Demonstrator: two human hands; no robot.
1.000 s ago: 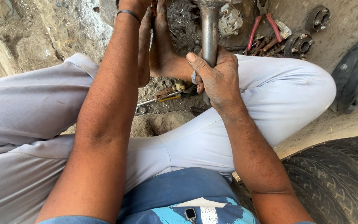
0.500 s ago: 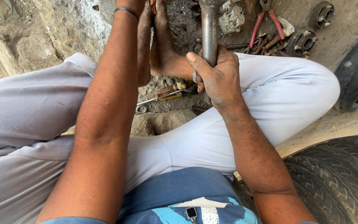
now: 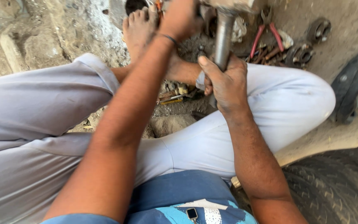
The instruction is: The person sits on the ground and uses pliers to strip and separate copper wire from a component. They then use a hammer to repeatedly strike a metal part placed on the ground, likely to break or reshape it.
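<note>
A grey metal shaft (image 3: 222, 35) is clasped upright by the right hand (image 3: 224, 83), fingers wrapped tight, above the crossed legs. Its upper end is met by the blurred left hand (image 3: 181, 18); that grip cannot be told. Work appears midway: pliers (image 3: 266, 31) and bearings (image 3: 301, 54) lie unused on the dirt ground (image 3: 353, 20).

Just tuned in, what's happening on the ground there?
A person sits cross-legged on the dirt, gripping an upright metal shaft with the right hand. The left hand is raised near the shaft's top; what it holds cannot be told. Red-handled pliers and round metal parts lie beyond the knee, and a tyre sits at the right.
</note>
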